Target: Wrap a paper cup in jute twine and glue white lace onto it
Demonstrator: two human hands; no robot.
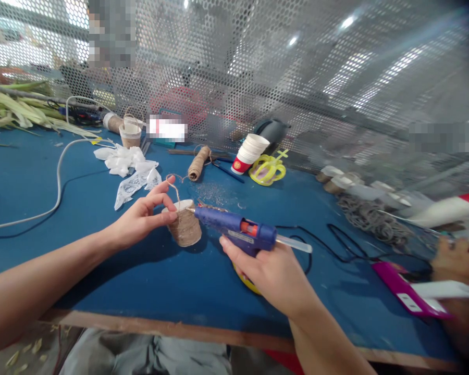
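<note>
My left hand (143,216) pinches a strand of jute twine and steadies a small paper cup wrapped in jute twine (185,226) on the blue table (101,271). My right hand (271,273) grips a blue hot glue gun (238,232) with a clear glue stick poking out of its back. The gun's nozzle touches the cup's upper rim from the right. The loose twine end (174,182) curls up above the cup.
A twine spool (198,163), a stack of paper cups (248,152), a yellow plastic crown (268,169), white lace scraps (131,169), another wrapped cup (130,135), cables, green leaves (19,112) and a pink box (408,291) lie around. A perforated metal screen (297,78) backs the table.
</note>
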